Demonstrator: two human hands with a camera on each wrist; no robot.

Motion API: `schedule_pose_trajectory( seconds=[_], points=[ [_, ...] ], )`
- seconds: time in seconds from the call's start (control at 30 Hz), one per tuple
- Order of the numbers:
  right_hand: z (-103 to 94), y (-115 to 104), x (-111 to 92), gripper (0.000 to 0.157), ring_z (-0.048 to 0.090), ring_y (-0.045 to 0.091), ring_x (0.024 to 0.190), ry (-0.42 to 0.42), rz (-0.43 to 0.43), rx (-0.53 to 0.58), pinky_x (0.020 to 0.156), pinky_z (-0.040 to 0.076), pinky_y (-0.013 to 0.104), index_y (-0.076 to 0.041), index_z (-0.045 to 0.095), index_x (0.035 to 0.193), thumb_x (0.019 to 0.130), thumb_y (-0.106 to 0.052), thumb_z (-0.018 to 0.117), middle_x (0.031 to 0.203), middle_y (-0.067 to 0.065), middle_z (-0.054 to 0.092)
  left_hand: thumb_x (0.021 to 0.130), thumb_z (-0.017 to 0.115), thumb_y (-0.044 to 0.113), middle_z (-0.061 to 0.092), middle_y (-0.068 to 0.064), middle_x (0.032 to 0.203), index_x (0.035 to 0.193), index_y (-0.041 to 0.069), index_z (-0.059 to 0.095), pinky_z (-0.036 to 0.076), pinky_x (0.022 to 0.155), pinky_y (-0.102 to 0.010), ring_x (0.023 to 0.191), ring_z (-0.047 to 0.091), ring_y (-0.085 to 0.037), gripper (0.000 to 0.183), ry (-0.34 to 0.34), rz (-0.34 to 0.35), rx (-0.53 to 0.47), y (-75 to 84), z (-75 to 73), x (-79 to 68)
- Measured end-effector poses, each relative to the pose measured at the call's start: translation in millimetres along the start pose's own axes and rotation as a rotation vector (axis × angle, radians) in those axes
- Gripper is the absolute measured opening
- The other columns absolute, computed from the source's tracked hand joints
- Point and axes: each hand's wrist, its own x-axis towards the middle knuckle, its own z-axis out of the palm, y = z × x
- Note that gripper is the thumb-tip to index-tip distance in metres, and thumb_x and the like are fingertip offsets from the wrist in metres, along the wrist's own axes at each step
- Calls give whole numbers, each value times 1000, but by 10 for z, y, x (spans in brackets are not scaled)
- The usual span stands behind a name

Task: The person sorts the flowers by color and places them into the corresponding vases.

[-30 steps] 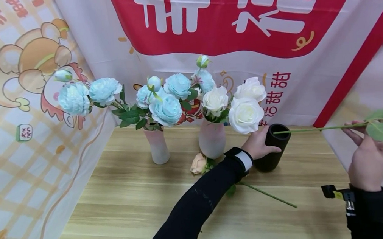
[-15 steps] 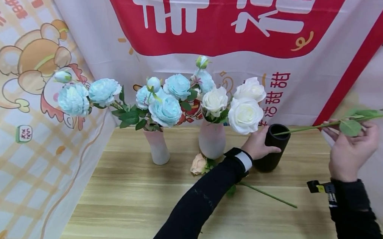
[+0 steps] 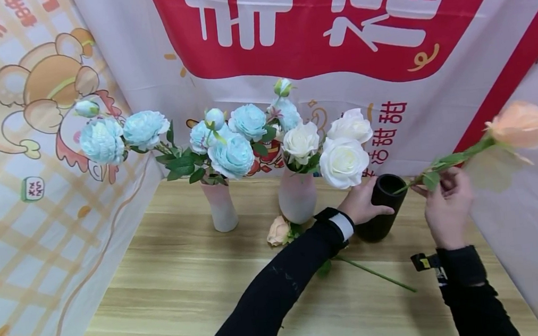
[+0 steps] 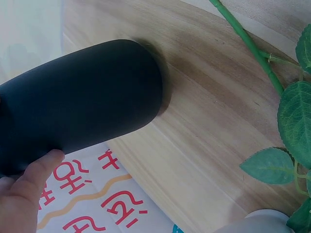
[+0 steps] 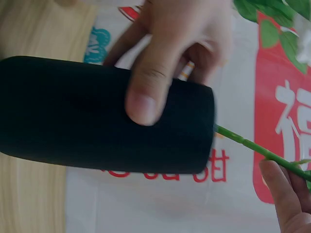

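My left hand [image 3: 361,205] grips the black vase [image 3: 383,224], which stands on the table near its back edge. In the right wrist view, the thumb of that hand [image 5: 170,39] lies along the vase's side [image 5: 97,121]. My right hand [image 3: 448,213] pinches the green stem of a peach rose [image 3: 524,124], whose bloom points up and to the right. The stem's lower end [image 5: 243,141] has entered the vase's mouth; how deep it reaches is hidden. A second peach rose [image 3: 279,231] lies on the table, partly behind my left forearm.
Left of the black vase stand two pink-and-white vases, one [image 3: 223,209] with light blue flowers [image 3: 231,155], the other [image 3: 297,197] with white roses [image 3: 344,162] leaning over my left hand. The lying rose's stem [image 3: 379,273] crosses the wooden table [image 3: 166,305]. Printed cloths hang behind and beside.
My right hand has moved left toward the black vase, sliding the rose's stem further into its mouth. The peach bloom has come into view. My left hand stays on the vase.
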Motion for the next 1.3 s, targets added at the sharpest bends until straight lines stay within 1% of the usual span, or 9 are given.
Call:
schedule_pose_trajectory(
  seconds=[0.23, 0.43, 0.53, 0.63, 0.8, 0.93, 1.03, 1.17, 1.3],
  points=[
    [92, 150, -60, 20, 67, 14, 75, -121, -21, -295, 71, 56, 24, 15, 56, 108, 95, 1, 62, 90, 19, 65, 81, 79, 48, 50, -7, 143, 150, 7, 36, 36, 100, -18, 128, 47, -11, 91, 9, 13, -4, -4, -1, -1],
    [130, 210, -90, 11, 58, -3, 71, -134, -84, -553, 70, 46, 11, 8, 67, 96, 90, 0, 69, 81, 17, 67, 80, 80, 47, 49, -7, 144, 149, 7, 37, 35, 101, -18, 130, 45, -11, 91, 21, 14, -24, -3, -12, 6],
    [144, 233, -107, 9, 61, 4, 74, -161, -110, -609, 73, 46, 11, 7, 70, 92, 88, -1, 71, 83, 16, 68, 80, 81, 46, 50, -7, 142, 147, 7, 40, 34, 102, -17, 130, 44, -11, 88, 40, 38, -23, -13, -9, 12],
    [130, 261, -131, 8, 65, 20, 82, -186, -159, -670, 75, 46, 19, 6, 72, 89, 85, 0, 76, 87, 17, 69, 80, 81, 43, 51, -6, 141, 146, 6, 42, 32, 103, -17, 130, 44, -10, 85, 44, 55, -67, -23, -7, 7],
    [83, 299, -170, 13, 62, 35, 100, -205, -193, -667, 82, 44, 38, 8, 72, 89, 80, 4, 79, 97, 22, 69, 81, 82, 38, 41, -7, 150, 150, 6, 38, 26, 107, -19, 138, 32, -11, 88, 34, 18, -201, -32, -17, -33],
    [37, 317, -214, 13, 60, 29, 96, -181, -178, -652, 81, 43, 24, 9, 72, 90, 80, 5, 79, 96, 20, 68, 81, 82, 38, 35, -8, 154, 151, 6, 36, 23, 110, -21, 142, 26, -15, 90, 30, -15, -221, -34, -21, -46],
    [-3, 323, -294, 17, 58, 22, 92, -140, -158, -669, 77, 43, 13, 9, 72, 95, 80, 5, 79, 96, 17, 67, 80, 83, 39, 42, -6, 150, 149, 7, 40, 26, 107, -18, 138, 32, -12, 87, 37, 18, -180, -45, 0, -31],
    [-35, 300, -422, 23, 57, 14, 94, -67, -141, -653, 77, 46, 12, 9, 70, 102, 81, 3, 78, 100, 16, 66, 79, 84, 37, 55, -1, 136, 143, 12, 47, 31, 100, -13, 126, 46, -6, 78, 74, 109, -112, -53, 25, 1],
    [-43, 265, -537, 20, 57, 8, 90, -11, -134, -620, 74, 49, 15, 8, 69, 100, 83, 2, 76, 98, 14, 66, 79, 83, 40, 58, -1, 132, 142, 12, 49, 33, 97, -11, 120, 52, -7, 76, 81, 126, -61, -58, 35, 9]
  ],
)
